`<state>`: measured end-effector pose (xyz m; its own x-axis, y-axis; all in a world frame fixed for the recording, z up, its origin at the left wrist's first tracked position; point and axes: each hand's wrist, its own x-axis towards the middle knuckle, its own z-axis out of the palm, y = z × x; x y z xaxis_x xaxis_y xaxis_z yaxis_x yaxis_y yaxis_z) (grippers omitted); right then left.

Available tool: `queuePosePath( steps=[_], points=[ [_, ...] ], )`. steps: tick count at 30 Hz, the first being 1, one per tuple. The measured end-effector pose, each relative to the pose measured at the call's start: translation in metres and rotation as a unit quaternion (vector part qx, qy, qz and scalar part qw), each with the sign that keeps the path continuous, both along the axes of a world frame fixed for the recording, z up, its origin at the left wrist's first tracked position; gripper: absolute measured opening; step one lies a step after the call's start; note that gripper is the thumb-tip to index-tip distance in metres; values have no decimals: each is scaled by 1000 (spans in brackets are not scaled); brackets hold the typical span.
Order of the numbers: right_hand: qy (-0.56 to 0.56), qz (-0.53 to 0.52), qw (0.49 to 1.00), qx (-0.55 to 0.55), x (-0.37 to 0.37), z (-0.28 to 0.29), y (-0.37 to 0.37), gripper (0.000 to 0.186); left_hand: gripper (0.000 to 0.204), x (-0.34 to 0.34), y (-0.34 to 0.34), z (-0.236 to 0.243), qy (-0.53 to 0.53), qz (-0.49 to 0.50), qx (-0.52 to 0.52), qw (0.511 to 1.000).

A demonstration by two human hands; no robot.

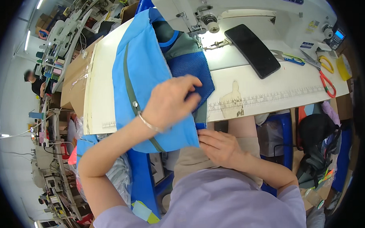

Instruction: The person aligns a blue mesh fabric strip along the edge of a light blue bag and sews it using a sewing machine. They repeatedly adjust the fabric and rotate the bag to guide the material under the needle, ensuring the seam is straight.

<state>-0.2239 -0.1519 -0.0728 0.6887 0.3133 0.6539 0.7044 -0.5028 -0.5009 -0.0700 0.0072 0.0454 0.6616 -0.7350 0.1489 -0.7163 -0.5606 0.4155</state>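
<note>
A bright blue fabric piece with a grey-green strip and a small metal fitting lies across the front of the sewing table and hangs over its edge. A dark blue mesh panel and grey-green cloth show along its right side, reaching toward the sewing machine's presser foot. My left hand, with a bracelet at the wrist, is over the fabric beside the mesh, slightly blurred, thumb and forefinger apart with nothing seen between them. At the table's front edge, my right hand pinches the fabric's lower right corner.
The white sewing machine spans the back. A black phone lies right of the needle, beside scissors, snips and yellow tape. A printed ruler runs along the table front. Cardboard stands at left.
</note>
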Motion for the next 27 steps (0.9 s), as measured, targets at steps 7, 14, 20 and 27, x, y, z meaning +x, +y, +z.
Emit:
queuePosePath(
  steps=[7, 14, 20, 27],
  points=[
    [16, 4, 999, 44, 6, 0, 0, 31, 40, 24, 4, 13, 201, 81, -12, 976],
    [126, -101, 970, 179, 44, 68, -16, 45, 50, 24, 23, 22, 330, 141, -132, 924],
    [208, -79, 942, 252, 100, 77, -7, 65, 79, 5, 21, 42, 212, 55, -110, 969],
    [291, -33, 894, 340, 91, 75, -4, 51, 98, -27, 15, 12, -131, -33, 90, 987]
  ],
)
